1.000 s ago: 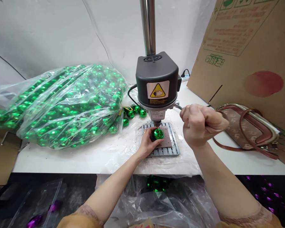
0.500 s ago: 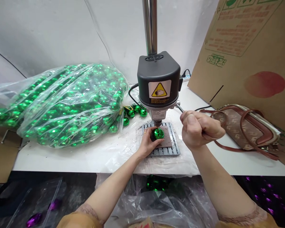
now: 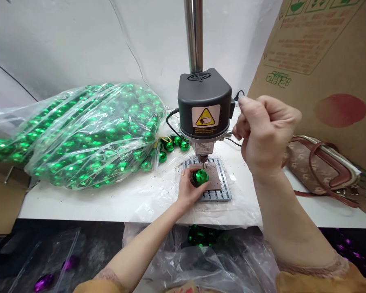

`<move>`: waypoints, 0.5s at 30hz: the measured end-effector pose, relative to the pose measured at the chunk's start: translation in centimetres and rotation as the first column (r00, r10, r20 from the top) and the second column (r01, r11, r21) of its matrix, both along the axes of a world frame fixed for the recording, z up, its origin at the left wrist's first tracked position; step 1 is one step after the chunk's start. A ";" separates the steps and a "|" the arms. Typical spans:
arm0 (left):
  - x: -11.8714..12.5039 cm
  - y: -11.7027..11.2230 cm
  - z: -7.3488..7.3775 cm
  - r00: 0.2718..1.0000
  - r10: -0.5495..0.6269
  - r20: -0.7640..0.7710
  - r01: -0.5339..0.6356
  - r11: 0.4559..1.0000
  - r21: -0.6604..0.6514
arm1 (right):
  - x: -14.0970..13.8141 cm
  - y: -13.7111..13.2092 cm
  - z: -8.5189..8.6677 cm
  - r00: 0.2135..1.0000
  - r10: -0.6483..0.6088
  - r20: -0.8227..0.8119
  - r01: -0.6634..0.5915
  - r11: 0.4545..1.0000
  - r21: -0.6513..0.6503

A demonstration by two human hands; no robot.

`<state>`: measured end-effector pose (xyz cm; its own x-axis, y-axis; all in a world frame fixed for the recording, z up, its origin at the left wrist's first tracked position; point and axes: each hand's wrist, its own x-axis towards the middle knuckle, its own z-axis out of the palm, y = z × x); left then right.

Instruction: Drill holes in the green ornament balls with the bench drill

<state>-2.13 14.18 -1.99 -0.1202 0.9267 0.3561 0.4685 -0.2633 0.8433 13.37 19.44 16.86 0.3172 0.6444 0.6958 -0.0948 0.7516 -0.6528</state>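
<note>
A small shiny green mirror-faceted ball (image 3: 200, 176) is held in my left hand (image 3: 190, 188), thumb and fingers round its sides. The ball is over the slotted metal base plate (image 3: 226, 191) and a flat brownish board (image 3: 215, 183). Just above it points the thin bit of a black bench drill press (image 3: 205, 91), which bears a yellow warning label. My right hand (image 3: 265, 134) is closed in a fist on the drill press lever (image 3: 228, 134), raised beside the motor housing; its grip end is hidden in the fingers.
A large clear bag of green balls (image 3: 94, 138) fills the left of the white table (image 3: 79, 205). Loose green balls (image 3: 169, 145) are beside it. At right are a brown handbag (image 3: 320, 167) and a big cardboard box (image 3: 311, 81). Below the edge is plastic sheeting (image 3: 232, 260).
My right hand has risen with the lever, and the drill bit has lifted off the ball. My left hand has shifted the ball slightly left and toward me, tilting it.
</note>
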 end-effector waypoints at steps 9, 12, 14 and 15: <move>-1.6 -11.4 -3.6 0.547 -0.479 -0.686 0.716 0.693 0.087 | -0.1 0.0 0.0 0.999 0.041 -0.032 -0.039 0.998 0.048; -2.9 -9.4 -3.0 0.680 -0.399 -0.615 0.631 0.746 0.213 | 0.0 0.0 0.1 0.999 0.025 -0.025 -0.024 0.998 0.052; -4.0 -5.6 -1.3 0.836 -0.228 -0.498 0.398 0.878 0.267 | 0.0 -0.1 0.1 1.000 0.014 -0.012 -0.013 0.999 0.046; -4.5 -3.2 -0.3 0.888 -0.123 -0.444 0.258 0.931 0.259 | 0.0 -0.1 0.1 1.000 0.007 -0.005 -0.007 0.999 0.042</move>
